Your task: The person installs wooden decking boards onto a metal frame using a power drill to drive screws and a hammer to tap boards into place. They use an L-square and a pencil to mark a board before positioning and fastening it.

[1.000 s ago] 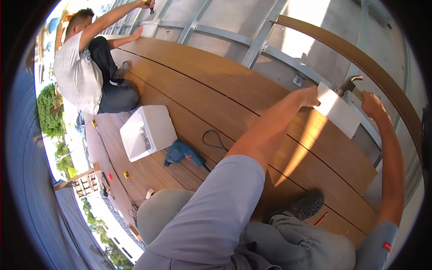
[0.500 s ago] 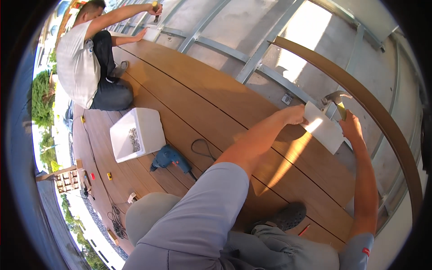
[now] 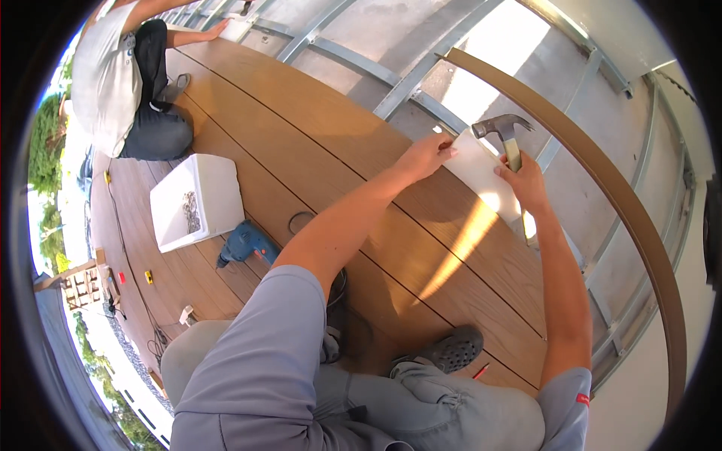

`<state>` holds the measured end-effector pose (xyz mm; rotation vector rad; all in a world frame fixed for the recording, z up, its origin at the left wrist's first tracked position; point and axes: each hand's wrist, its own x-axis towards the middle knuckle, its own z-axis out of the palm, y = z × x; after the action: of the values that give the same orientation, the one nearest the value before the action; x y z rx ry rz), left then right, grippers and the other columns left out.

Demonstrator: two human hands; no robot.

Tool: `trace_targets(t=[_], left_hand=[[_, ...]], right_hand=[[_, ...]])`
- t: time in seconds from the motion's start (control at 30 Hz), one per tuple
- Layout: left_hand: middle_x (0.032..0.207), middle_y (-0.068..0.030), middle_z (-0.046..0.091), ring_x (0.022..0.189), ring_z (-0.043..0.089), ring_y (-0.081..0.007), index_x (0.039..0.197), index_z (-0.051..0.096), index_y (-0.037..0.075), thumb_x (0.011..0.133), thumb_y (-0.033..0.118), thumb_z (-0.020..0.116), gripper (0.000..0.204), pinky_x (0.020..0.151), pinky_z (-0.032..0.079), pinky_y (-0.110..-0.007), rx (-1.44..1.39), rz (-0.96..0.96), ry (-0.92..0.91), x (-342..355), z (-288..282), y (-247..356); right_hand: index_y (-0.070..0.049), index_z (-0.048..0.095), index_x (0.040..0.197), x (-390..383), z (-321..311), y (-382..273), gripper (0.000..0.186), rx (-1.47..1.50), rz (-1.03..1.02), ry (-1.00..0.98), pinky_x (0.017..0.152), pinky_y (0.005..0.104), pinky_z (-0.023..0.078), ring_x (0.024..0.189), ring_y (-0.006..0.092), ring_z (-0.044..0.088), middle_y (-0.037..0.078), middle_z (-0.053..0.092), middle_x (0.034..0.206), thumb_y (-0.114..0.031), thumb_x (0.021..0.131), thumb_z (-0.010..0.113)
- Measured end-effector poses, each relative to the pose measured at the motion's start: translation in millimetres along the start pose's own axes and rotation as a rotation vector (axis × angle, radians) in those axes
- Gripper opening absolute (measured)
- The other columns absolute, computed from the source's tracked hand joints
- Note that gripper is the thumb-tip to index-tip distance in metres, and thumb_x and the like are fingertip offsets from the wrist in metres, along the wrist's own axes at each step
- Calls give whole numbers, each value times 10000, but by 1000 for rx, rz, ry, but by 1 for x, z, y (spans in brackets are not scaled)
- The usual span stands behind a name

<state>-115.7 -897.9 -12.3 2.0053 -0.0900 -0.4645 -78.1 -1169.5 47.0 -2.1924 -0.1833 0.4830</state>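
My right hand (image 3: 524,183) grips a claw hammer (image 3: 512,152) low on its pale handle, the metal head up and the claw pointing right. Right beside it, a flat white block (image 3: 481,167) stands along the outer edge of the brown deck board (image 3: 444,218). At the block's far left corner is my left hand (image 3: 426,159), its fingers curled and pinched together on that corner. A sunlit patch falls on the block's lower part and across the boards. What lies behind the block is hidden.
A blue drill (image 3: 248,244) lies beside a white foam box (image 3: 199,203) of small metal pieces. A long brown strip (image 3: 602,165) curves over the metal frame (image 3: 421,68) at right. Another person (image 3: 128,98) crouches far left. A red pencil (image 3: 481,370) lies near my shoe.
My view has shifted, so the scene sits further left. The hammer is now more upright and closer to the block. My left hand has drawn back to the block's corner.
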Motion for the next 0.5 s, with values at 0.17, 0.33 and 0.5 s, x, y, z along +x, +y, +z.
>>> trace_targets(t=[0.17,0.33,0.5], left_hand=[[1200,-178,591,1120,567,-402,1215,589,11,944,204,691,348,989,470,-470,633,361,777,-31,-62,-42],[1278,-174,554,1226,525,-399,1241,575,-3,890,158,714,410,1085,430,-478,890,350,858,-39,-78,-65],[1367,-186,532,1319,486,-374,1297,564,-9,903,188,697,460,1156,384,-475,899,365,572,-37,-85,-55]], right_hand=[[0,661,1001,57,40,-61,314,-43,-50,79,776,392,527,836,263,701,156,732,905,-214,816,796],[12,669,983,140,74,-115,325,-10,-105,81,768,403,551,815,281,715,170,735,891,-235,816,799],[8,672,972,203,124,-120,320,21,-52,24,772,402,552,832,291,720,174,739,900,-236,811,803]])
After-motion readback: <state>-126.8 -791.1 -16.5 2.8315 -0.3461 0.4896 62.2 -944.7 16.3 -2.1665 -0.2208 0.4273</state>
